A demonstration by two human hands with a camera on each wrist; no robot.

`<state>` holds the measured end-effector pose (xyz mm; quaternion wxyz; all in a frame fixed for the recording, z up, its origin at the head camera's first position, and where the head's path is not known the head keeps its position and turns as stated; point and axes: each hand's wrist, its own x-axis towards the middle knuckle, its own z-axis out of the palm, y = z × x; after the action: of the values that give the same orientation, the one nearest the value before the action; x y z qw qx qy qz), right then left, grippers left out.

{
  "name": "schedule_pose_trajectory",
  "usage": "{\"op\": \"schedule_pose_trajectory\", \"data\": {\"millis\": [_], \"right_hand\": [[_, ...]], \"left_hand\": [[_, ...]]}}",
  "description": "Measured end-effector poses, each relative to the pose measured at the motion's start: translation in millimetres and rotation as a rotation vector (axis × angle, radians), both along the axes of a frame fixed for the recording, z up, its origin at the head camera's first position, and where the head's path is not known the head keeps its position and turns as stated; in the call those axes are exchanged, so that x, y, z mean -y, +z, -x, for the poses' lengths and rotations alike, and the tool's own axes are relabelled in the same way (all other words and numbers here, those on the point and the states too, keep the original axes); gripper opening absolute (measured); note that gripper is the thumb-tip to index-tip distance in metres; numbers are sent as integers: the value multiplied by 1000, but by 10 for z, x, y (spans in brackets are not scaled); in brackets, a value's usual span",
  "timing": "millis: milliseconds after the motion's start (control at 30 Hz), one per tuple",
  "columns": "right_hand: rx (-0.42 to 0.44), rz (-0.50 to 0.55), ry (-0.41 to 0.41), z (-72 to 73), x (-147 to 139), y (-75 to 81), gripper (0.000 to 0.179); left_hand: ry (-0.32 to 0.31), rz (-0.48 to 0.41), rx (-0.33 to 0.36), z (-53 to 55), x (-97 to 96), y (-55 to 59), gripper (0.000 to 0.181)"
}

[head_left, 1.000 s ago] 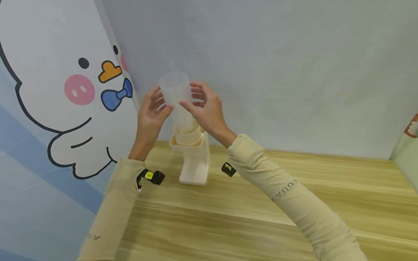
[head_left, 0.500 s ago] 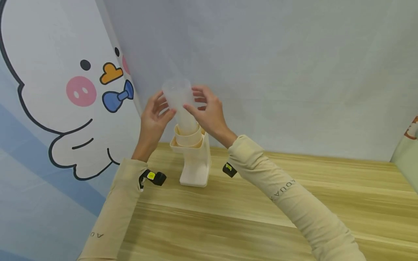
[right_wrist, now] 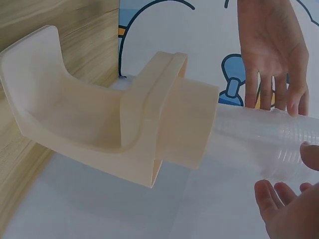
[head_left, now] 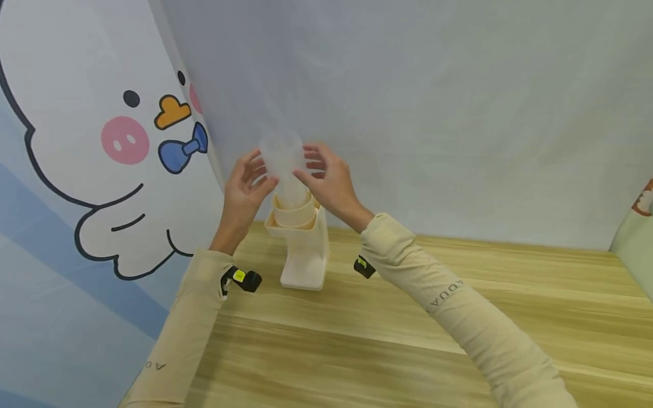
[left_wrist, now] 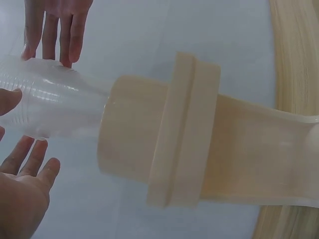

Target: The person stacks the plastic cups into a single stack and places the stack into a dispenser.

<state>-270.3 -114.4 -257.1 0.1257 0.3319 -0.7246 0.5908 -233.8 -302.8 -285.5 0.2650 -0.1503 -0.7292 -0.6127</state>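
Note:
A stack of clear plastic cups (head_left: 283,156) stands upright in the round collar (head_left: 295,217) of a cream cup holder (head_left: 304,260). The lower end of the stack is hidden inside the collar. My left hand (head_left: 242,190) holds the stack from the left, thumb and fingers curved about its side. From the right, my right hand (head_left: 331,180) holds it the same way. In the left wrist view, the fingertips of both hands lie at opposite sides of the ribbed cups (left_wrist: 55,99), just beyond the collar. The right wrist view shows the cups (right_wrist: 259,142) between both hands.
The holder stands on a wood-grain table (head_left: 388,317), close to a pale back wall (head_left: 433,124). On the left is a panel with a cartoon bird (head_left: 124,141). A pale green object (head_left: 635,243) is at the right edge. Each wrist wears a small black camera (head_left: 247,280).
The stack of cups has come down and slightly right, deeper into the collar, with both hands moving down along with it. The holder has stayed in place.

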Motion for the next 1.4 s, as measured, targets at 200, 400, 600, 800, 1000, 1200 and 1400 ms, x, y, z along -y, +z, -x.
{"op": "schedule_pose_trajectory", "data": {"millis": [200, 400, 600, 800, 1000, 1200, 1400], "right_hand": [[19, -34, 5, 22, -34, -78, 44], [41, -73, 9, 20, -35, -166, 42], [50, -124, 2, 2, -44, -224, 47], [44, -132, 1, -24, -64, -267, 47], [43, -147, -4, -28, -96, -312, 44], [56, -159, -10, -13, -131, -371, 44], [30, -188, 10, 8, -142, -390, 40]], "left_hand": [[14, 14, 33, -6, -26, -78, 59], [22, 39, 93, -180, -117, -13, 60], [35, 40, 106, -85, -52, -165, 61], [58, 44, 111, -50, -61, -273, 60], [76, 25, 165, -66, -126, -310, 57], [78, 30, 205, -158, -230, -227, 55], [106, 32, 228, -104, -191, -277, 57]]}}
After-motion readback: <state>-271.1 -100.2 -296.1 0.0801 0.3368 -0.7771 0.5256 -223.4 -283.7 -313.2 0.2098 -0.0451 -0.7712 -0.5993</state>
